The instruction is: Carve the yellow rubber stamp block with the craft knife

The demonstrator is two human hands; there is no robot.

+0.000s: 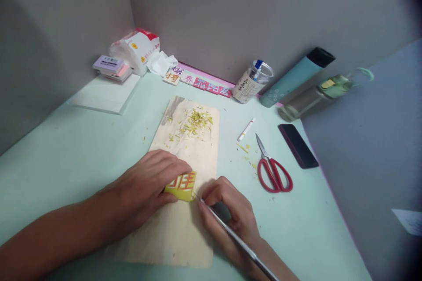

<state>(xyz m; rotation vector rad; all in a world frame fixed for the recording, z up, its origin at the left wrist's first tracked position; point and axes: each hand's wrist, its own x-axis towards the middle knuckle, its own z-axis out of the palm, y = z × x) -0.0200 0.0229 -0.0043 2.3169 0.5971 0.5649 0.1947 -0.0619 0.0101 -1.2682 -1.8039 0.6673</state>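
My left hand (154, 180) presses a small yellow block (181, 192) with a red carved character against a pale wooden board (206, 232); fingers and thumb close around its left side. In my right hand (231, 215) is a carving knife (237, 239) with a long metal handle, gripped like a pen. Its thin tip meets the block's lower right edge. Yellow-green shavings (198, 119) lie scattered on the board's far half.
Right of the board lie red-handled scissors (274, 174), a white marker (246, 129) and a phone (298, 145). A plastic cup (249, 88) and two bottles (293, 80) stand behind. Carved blocks (201, 84), tissues (138, 50) and stacked pads (112, 68) line the back left.
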